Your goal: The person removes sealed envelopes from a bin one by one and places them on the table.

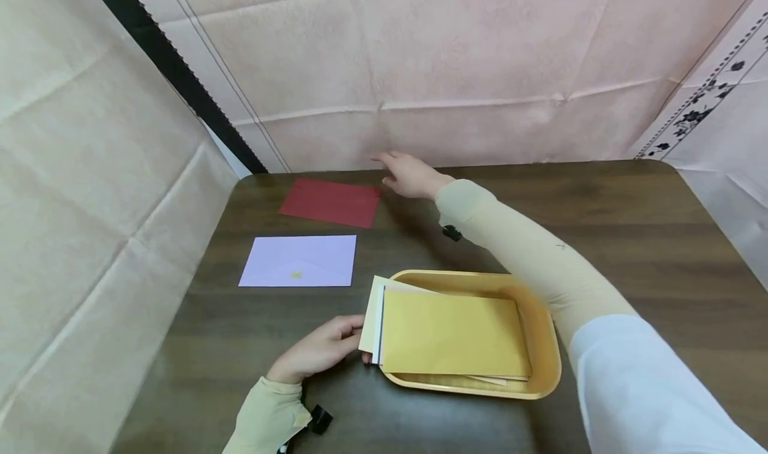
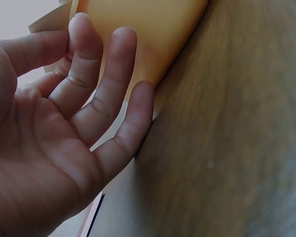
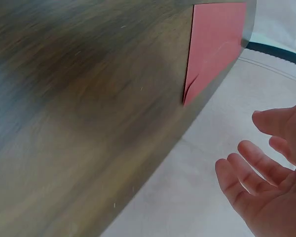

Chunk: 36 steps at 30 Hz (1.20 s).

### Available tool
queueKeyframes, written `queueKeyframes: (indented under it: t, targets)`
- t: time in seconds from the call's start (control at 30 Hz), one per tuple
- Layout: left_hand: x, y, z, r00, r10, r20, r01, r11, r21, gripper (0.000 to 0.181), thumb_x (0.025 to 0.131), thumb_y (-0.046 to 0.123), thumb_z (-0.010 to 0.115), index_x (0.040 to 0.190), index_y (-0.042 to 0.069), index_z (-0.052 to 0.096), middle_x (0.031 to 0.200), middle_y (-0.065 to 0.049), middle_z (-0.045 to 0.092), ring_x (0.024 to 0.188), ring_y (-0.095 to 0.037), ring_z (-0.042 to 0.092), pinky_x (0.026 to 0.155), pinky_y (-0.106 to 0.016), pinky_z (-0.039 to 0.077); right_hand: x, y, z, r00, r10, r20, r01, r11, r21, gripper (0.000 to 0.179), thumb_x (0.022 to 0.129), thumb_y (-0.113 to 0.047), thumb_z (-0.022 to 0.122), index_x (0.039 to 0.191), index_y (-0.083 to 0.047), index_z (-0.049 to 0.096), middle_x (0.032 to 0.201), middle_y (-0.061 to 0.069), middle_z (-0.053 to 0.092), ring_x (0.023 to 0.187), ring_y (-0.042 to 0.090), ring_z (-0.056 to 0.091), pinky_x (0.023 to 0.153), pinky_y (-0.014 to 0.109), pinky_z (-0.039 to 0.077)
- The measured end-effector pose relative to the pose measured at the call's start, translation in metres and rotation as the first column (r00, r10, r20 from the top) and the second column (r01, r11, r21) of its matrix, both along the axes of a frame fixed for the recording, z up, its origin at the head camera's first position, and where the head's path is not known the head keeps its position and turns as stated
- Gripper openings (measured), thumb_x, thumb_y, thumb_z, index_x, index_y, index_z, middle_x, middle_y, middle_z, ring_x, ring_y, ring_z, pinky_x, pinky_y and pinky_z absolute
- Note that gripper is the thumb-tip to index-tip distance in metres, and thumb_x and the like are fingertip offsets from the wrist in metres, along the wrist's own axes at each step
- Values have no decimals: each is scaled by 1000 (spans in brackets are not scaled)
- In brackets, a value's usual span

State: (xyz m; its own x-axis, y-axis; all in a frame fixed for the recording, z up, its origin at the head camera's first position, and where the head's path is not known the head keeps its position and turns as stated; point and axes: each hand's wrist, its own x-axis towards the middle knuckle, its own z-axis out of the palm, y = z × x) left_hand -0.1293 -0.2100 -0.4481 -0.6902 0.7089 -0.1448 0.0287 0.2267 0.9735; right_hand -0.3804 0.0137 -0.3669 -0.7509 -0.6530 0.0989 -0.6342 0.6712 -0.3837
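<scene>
Tray (image 1: 546, 344): head, left-wrist views only

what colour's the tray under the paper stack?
The tray is a warm orange-yellow; it shows best in the head view.

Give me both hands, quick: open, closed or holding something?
Left hand: closed, pinching the left edge of the cream envelope; whether others too, I can't tell.
Right hand: open, holding nothing, near the red envelope.
</scene>
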Motion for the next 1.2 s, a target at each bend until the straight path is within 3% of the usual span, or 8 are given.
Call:
queueKeyframes:
  t: [0.13, 0.27, 0.43, 0.63, 0.83, 1.07, 1.2]
  targets:
    - [0, 0, -1, 1000, -6, -12, 6, 1000, -3, 18, 107, 15, 50, 104, 3, 63, 81, -4, 63, 80, -16, 62, 79, -29, 50, 12, 21, 11, 999, 43, 10, -43, 999, 3, 55, 101, -12, 61, 151, -3, 40, 144, 18, 51, 127, 31, 54, 108, 42, 41]
    - [0, -1, 0, 1000, 0, -5, 0, 1000, -20, 18, 107, 16, 51, 106, 4, 64, 81, -5, 63, 80, -18, 62, 80, -30, 49, 22, 45, 18, 997, 63, 47, -64, 998, 27, 60, 101, -25, 63, 153, -7, 38, 148, 14, 49, 130, 30, 51, 110, 43, 37]
    - [0, -1, 0, 1000, 11, 6, -11, 999, -31, 18, 107, 17, 51, 107, 4, 63, 81, -5, 63, 80, -19, 62, 80, -30, 49, 32, 74, 26, 996, 49, 77, -53, 997, 50, 63, 99, -36, 66, 152, -12, 40, 136, 15, 55, 126, 31, 52, 107, 46, 39]
    - [1, 0, -3, 1000, 9, 6, -9, 1000, -17, 18, 107, 17, 52, 106, 4, 63, 82, -6, 63, 81, -20, 62, 80, -30, 49, 48, 102, 32, 997, 32, 66, -36, 997, 62, 63, 98, -36, 67, 151, -12, 43, 128, 14, 59, 119, 30, 55, 102, 47, 43]
    - [2, 2, -3, 1000, 18, 1, -18, 999, -28, 18, 107, 17, 50, 105, 4, 64, 82, -6, 63, 81, -21, 62, 80, -30, 49, 73, 130, 33, 995, 4, 97, -7, 999, 33, 60, 98, -34, 67, 150, -13, 44, 133, 13, 58, 121, 27, 58, 103, 47, 43]
    - [0, 5, -1, 1000, 11, -10, -11, 999, -35, 18, 107, 16, 51, 105, 4, 64, 81, -7, 63, 82, -22, 62, 83, -30, 49, 109, 152, 33, 997, -3, 81, 7, 999, -51, 48, 97, -30, 70, 139, -13, 55, 112, 4, 65, 100, 20, 63, 89, 43, 50]
    - [-1, 5, 0, 1000, 21, -13, -21, 999, -45, 18, 107, 14, 49, 104, 4, 63, 82, -7, 63, 82, -22, 62, 82, -30, 48, 129, 156, 32, 997, 18, 80, -12, 997, -80, 40, 96, -28, 71, 131, -13, 60, 107, 1, 66, 96, 16, 62, 84, 40, 51]
